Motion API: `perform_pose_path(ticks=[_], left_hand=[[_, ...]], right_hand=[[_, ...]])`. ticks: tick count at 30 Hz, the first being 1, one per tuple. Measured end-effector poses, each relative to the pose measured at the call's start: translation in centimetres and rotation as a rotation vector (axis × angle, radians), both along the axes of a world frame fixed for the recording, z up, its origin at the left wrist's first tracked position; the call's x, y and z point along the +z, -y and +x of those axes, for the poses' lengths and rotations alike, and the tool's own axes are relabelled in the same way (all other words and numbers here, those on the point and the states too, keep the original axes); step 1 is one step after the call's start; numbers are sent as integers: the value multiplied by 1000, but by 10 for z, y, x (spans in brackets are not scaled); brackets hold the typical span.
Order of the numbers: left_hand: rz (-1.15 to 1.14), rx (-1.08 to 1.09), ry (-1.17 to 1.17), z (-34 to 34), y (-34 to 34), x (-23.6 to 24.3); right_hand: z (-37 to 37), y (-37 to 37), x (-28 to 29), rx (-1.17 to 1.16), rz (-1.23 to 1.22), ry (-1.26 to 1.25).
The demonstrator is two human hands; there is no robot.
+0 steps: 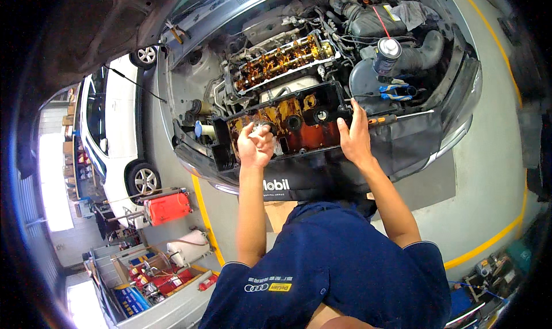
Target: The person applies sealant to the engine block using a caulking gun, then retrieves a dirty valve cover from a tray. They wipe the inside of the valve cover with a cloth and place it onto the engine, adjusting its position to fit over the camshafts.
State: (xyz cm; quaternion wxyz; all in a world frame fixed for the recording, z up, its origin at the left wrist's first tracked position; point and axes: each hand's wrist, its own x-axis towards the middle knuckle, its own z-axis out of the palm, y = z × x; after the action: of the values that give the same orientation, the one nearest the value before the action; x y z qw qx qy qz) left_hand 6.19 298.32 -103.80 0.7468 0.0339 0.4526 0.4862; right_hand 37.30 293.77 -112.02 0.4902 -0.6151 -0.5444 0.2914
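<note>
A: What do the hands touch?

B: The left hand [256, 145] is closed as a fist on a small pale thing, I cannot tell what it is, and it presses on the valve cover [287, 125]. The right hand [355, 138] has its fingers together and grips the right edge of the same cover. The cover lies upside down between both hands, on a black fender cloth [322, 176] at the front of the car. Its inside is stained orange and brown.

A: Which cans or labels are there?

B: One spray can [386, 55], dark with a silver top and a thin red tube, stands upright in the engine bay, well behind the right hand. The fender cloth has a white label, just under the left hand.

A: And beside the car?

B: One white car [112, 127] at the left, one red tank [168, 207] and one white container [190, 247] on the floor. Yellow lines [204, 217] mark the floor.
</note>
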Motion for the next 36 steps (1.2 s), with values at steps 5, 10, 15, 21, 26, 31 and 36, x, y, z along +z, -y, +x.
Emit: perform_pose_path(ticks=[5, 10, 15, 21, 26, 31, 36], left_hand=[[350, -818, -1233, -25, 26, -2], [597, -991, -2051, -84, 23, 54], [785, -1255, -2104, -104, 14, 51], [427, -977, -1669, -102, 16, 9], [147, -198, -41, -84, 2, 3], [56, 243, 93, -64, -7, 17], [-27, -425, -906, -88, 12, -18]], right_hand=[[-1, -2, 1, -9, 14, -5], [-3, -3, -2, -7, 6, 3], [-4, -3, 3, -18, -2, -2], [-5, -3, 1, -40, 16, 52], [-4, -2, 3, -51, 9, 46], [-5, -1, 4, -32, 3, 50], [-6, -2, 2, -19, 2, 53]])
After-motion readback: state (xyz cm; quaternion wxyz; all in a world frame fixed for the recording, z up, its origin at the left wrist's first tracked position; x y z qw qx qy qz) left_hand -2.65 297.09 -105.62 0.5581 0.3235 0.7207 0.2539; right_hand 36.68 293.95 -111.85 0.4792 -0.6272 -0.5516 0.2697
